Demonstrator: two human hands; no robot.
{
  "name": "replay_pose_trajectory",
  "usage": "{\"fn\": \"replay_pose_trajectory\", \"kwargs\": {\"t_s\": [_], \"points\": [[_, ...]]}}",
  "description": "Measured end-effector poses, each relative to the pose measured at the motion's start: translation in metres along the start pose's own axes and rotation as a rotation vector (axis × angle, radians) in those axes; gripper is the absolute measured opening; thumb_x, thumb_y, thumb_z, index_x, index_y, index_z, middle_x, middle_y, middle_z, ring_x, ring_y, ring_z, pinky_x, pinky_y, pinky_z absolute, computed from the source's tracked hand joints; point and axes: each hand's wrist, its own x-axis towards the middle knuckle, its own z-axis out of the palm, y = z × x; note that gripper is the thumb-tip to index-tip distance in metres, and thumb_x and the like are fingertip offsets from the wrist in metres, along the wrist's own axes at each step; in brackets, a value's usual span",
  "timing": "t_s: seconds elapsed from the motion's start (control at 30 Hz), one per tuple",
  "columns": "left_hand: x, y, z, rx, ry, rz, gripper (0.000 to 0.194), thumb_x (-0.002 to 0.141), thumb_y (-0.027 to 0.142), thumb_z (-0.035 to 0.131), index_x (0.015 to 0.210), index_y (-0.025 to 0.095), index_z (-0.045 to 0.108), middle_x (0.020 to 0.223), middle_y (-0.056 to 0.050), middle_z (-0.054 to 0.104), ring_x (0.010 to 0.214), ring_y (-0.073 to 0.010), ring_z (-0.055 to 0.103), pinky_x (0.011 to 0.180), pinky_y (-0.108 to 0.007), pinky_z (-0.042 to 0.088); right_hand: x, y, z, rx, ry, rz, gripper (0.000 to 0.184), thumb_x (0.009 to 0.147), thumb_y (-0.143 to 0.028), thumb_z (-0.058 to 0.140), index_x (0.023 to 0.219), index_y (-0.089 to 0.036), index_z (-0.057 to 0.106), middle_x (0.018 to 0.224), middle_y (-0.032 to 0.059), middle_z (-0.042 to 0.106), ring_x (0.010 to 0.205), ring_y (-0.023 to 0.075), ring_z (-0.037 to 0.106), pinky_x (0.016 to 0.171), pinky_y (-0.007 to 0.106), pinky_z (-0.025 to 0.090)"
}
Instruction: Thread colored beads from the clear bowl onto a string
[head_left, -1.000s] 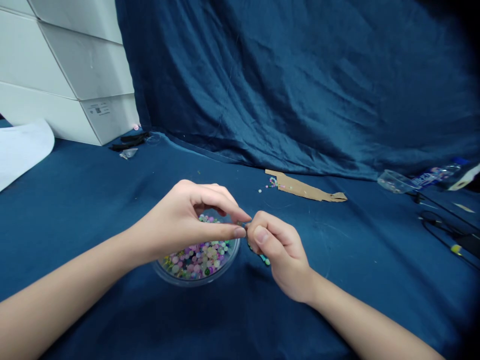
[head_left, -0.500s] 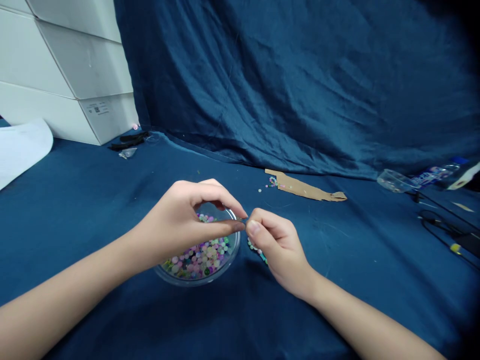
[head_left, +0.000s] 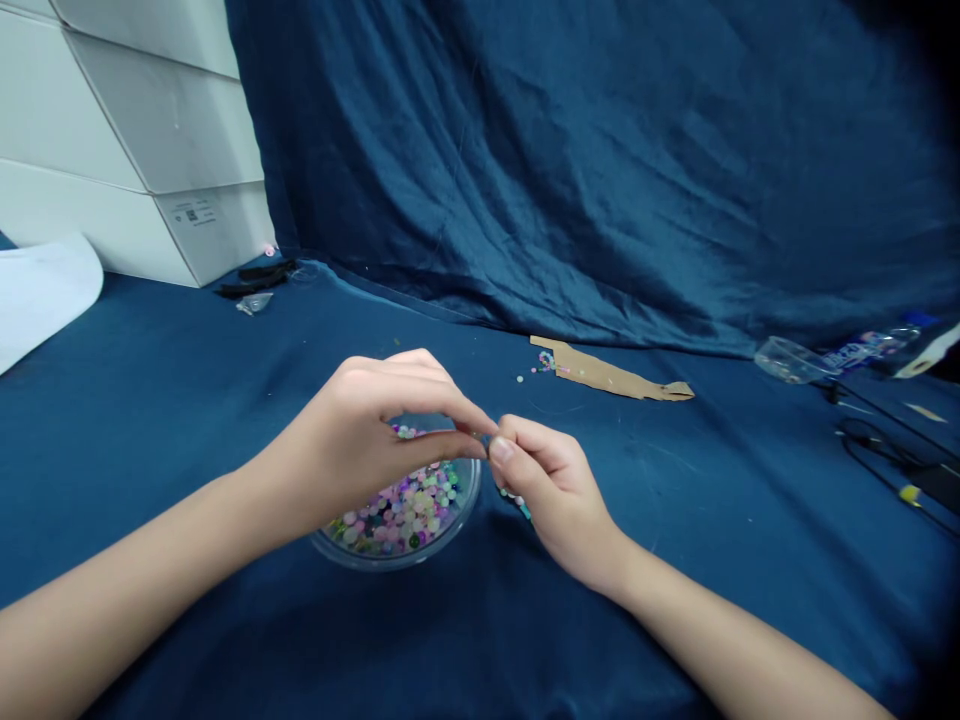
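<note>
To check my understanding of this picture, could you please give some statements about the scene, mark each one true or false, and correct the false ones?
1. The fingertips of the left hand and the right hand are close together near the rim of the clear bowl. True.
2. The bowl is empty. False: it holds many pastel beads.
3. A few small beads show just below the right hand. True.
4. The cardboard strip lies left of the bowl. False: it lies farther away, to the right.
5. The white boxes stand at the right side. False: they stand at the upper left.
</note>
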Motion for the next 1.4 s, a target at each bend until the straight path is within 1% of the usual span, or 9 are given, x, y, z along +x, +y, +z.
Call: {"fn": "replay_pose_trajectory", "kwargs": {"t_s": [0.27, 0.37, 0.47, 0.6, 0.7, 0.83, 1.0, 1.27, 1.4], "points": [[-0.001, 0.001, -0.003, -0.055, 0.048, -0.131, 0.019, 0.086, 0.015, 0.088, 0.102, 0.026, 0.085, 0.089, 0.002, 0.081, 0.081, -0.0147, 0.076, 0.077, -0.023, 0.058, -0.001, 0.002, 0.0, 0.054, -0.016, 0.027, 0.041, 0.11, -0.045, 0.059, 0.077, -0.022, 0.055, 0.066, -0.0055, 0.04, 0.06, 0.0124, 0.032, 0.057, 0.028, 0.028], [-0.002, 0.003, -0.003, -0.108, 0.035, -0.149, 0.02, 0.086, 0.013, 0.087, 0.102, 0.025, 0.085, 0.087, 0.002, 0.081, 0.082, -0.0153, 0.077, 0.077, -0.024, 0.059, -0.002, 0.004, 0.001, 0.164, -0.017, 0.045, 0.029, 0.108, -0.048, 0.063, 0.093, -0.023, 0.062, 0.069, -0.0067, 0.04, 0.06, 0.0125, 0.03, 0.056, 0.027, 0.027], [-0.003, 0.008, -0.004, -0.163, 0.033, -0.174, 0.023, 0.085, 0.012, 0.088, 0.104, 0.026, 0.085, 0.087, 0.001, 0.082, 0.084, -0.0161, 0.078, 0.076, -0.025, 0.059, -0.002, 0.004, -0.001, 0.142, -0.017, 0.008, 0.024, 0.108, -0.051, 0.064, 0.114, -0.027, 0.066, 0.078, -0.004, 0.05, 0.067, 0.0149, 0.042, 0.062, 0.027, 0.036], [-0.002, 0.011, -0.005, -0.213, 0.053, -0.195, 0.022, 0.087, 0.014, 0.088, 0.105, 0.027, 0.084, 0.089, 0.002, 0.081, 0.084, -0.0153, 0.077, 0.076, -0.025, 0.059, -0.001, 0.003, -0.005, -0.056, -0.053, -0.148, 0.03, 0.112, -0.044, 0.057, 0.095, -0.024, 0.071, 0.098, 0.0046, 0.064, 0.093, 0.0214, 0.058, 0.088, 0.037, 0.049], [-0.002, 0.008, -0.006, -0.188, 0.042, -0.207, 0.022, 0.09, 0.018, 0.085, 0.11, 0.025, 0.081, 0.089, 0.002, 0.081, 0.084, -0.0153, 0.077, 0.079, -0.026, 0.059, -0.001, 0.007, -0.004, -0.014, 0.003, -0.167, 0.037, 0.114, -0.042, 0.054, 0.084, -0.023, 0.065, 0.088, 0.0037, 0.061, 0.087, 0.0207, 0.058, 0.084, 0.036, 0.049], [-0.005, -0.003, -0.003, 0.16, -0.147, -0.185, 0.01, 0.092, 0.018, 0.08, 0.1, 0.022, 0.082, 0.092, -0.002, 0.076, 0.089, -0.0183, 0.07, 0.08, -0.029, 0.053, -0.003, 0.013, -0.002, 0.125, 0.165, -0.092, 0.035, 0.113, -0.048, 0.056, 0.087, -0.024, 0.062, 0.071, -0.0026, 0.049, 0.063, 0.0157, 0.044, 0.06, 0.031, 0.037], [-0.013, -0.015, 0.004, 0.33, -0.465, -0.253, 0.011, 0.09, 0.015, 0.079, 0.084, 0.023, 0.083, 0.095, -0.002, 0.068, 0.094, -0.0203, 0.063, 0.08, -0.029, 0.049, -0.003, 0.013, -0.001, 0.162, 0.216, -0.052, 0.036, 0.112, -0.048, 0.059, 0.087, -0.024, 0.063, 0.07, -0.0044, 0.044, 0.059, 0.0132, 0.034, 0.054, 0.03, 0.027], [-0.012, -0.015, 0.009, 0.338, -0.521, -0.148, 0.022, 0.086, 0.004, 0.079, 0.075, 0.022, 0.082, 0.086, -0.001, 0.071, 0.082, -0.0175, 0.063, 0.074, -0.027, 0.046, -0.002, 0.013, -0.001, 0.158, 0.204, -0.052, 0.037, 0.113, -0.046, 0.059, 0.086, -0.022, 0.063, 0.07, -0.0047, 0.044, 0.06, 0.0122, 0.034, 0.055, 0.03, 0.027], [-0.011, -0.011, 0.01, 0.319, -0.538, -0.178, 0.021, 0.088, 0.002, 0.072, 0.084, 0.02, 0.082, 0.095, -0.003, 0.073, 0.091, -0.0204, 0.068, 0.081, -0.029, 0.049, -0.003, 0.014, -0.002, 0.165, 0.169, -0.05, 0.036, 0.113, -0.043, 0.059, 0.085, -0.022, 0.063, 0.071, -0.0048, 0.044, 0.059, 0.0118, 0.033, 0.055, 0.031, 0.026]]}}
